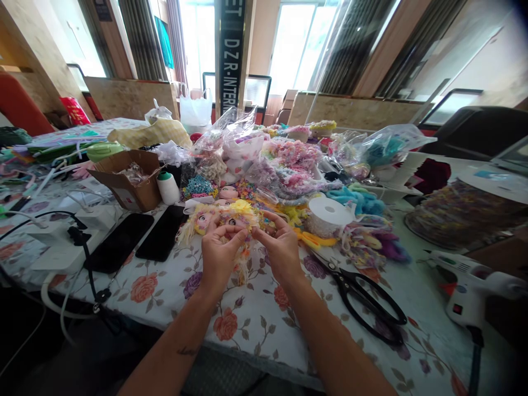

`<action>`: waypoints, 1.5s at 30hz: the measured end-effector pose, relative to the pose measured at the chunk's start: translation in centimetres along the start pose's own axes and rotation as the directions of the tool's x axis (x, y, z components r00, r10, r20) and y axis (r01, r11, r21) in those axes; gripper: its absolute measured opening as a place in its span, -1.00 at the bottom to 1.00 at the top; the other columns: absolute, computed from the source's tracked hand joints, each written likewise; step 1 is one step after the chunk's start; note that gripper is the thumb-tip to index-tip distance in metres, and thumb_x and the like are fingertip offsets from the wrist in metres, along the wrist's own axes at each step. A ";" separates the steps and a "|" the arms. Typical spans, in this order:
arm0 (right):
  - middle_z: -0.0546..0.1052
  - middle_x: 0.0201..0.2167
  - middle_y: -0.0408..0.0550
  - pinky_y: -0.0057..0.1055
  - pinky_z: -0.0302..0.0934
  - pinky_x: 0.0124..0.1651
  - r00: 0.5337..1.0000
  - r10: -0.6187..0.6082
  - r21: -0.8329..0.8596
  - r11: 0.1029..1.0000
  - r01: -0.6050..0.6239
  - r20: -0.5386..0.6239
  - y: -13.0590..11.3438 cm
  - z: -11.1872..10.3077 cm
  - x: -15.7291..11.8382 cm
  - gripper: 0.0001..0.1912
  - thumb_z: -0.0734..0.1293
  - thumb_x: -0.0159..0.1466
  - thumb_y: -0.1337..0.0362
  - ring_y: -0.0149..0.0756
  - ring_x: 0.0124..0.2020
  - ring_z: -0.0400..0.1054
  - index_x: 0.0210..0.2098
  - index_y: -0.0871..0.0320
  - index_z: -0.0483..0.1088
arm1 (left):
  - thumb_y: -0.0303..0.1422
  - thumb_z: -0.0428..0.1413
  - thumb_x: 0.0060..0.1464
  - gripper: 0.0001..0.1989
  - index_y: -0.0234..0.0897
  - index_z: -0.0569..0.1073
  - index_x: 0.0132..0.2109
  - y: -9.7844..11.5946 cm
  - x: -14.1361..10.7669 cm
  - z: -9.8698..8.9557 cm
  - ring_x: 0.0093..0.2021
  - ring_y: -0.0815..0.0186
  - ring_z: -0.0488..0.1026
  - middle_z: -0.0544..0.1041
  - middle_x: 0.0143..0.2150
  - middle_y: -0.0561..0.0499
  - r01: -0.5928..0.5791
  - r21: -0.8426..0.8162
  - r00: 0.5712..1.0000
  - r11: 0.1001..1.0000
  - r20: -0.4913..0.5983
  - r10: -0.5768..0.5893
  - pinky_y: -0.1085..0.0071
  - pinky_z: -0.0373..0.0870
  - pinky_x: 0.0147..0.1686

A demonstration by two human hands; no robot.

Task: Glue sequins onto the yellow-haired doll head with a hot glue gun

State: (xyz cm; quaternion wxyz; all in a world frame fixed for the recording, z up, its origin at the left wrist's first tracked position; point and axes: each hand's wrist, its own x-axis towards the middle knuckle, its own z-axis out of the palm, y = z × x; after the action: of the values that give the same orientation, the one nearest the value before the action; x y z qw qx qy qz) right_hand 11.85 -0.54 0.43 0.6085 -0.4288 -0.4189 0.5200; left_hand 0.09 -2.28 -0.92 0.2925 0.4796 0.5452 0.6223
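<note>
Near the middle of the table, my left hand [220,247] grips a small doll head [233,221] with a painted eye, a yellow flower on top and pale yellow yarn hair hanging below. My right hand [282,245] pinches at the right side of the same doll head, thumb against fingers; the exact bit it holds is too small to make out. A second yellow-haired doll head [201,220] lies just left of my left fingers. More doll faces [228,191] show behind. Black-handled scissors [363,300] lie to the right of my right hand.
Two black phones [160,234], a power strip [61,247] with cables and a cardboard box [127,179] are on the left. Yarn heaps [292,157], a white spool [330,212] and yellow-handled scissors [315,240] sit ahead. A glue gun [470,286] and large yarn spool [466,212] stand right.
</note>
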 end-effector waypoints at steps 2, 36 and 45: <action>0.51 -0.58 -0.25 -0.41 0.28 -0.34 1.000 0.010 0.021 1.000 -0.010 -0.004 0.1 0.0 0.0 -0.45 0.54 -0.12 0.26 -0.37 -0.52 0.39 -0.13 0.13 0.40 | -0.29 0.25 -0.07 -0.90 -0.21 0.60 -0.38 0.0 0.0 0.0 0.30 0.08 0.12 0.34 0.20 -0.10 -0.004 0.008 1.000 1.000 -0.006 0.004 0.21 0.03 0.24; 0.51 -0.44 -0.21 -0.47 0.20 -0.42 0.962 0.273 0.214 0.939 -0.268 0.005 0.4 -1.0 0.9 -0.47 0.51 -0.15 0.31 -0.40 -0.48 0.35 -0.17 0.12 0.36 | -0.26 0.26 -0.08 -0.83 -0.27 0.59 -0.36 0.0 -0.3 -1.3 -0.17 0.18 0.50 0.59 -0.30 -0.04 0.051 -0.177 0.999 0.983 0.027 -0.047 0.31 0.39 -0.13; 0.50 -0.36 -0.16 -0.46 0.19 -0.42 0.938 0.316 0.143 0.931 -0.336 0.143 -0.4 -1.5 0.6 -0.50 0.50 -0.03 0.27 -0.38 -0.43 0.34 -0.08 0.07 0.41 | -0.24 0.27 -0.09 -0.60 -0.26 0.47 -0.08 0.9 2.4 -5.5 -0.03 0.22 0.42 0.49 -0.06 -0.06 -0.086 -0.076 0.994 0.993 -0.078 0.080 0.36 0.34 -0.04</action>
State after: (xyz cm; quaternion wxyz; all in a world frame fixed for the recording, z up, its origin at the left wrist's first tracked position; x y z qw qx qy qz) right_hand 13.45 -0.15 0.41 0.5215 -0.4090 -0.3322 0.6711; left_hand -5.64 -2.58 0.92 0.2647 0.4662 0.5101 0.6726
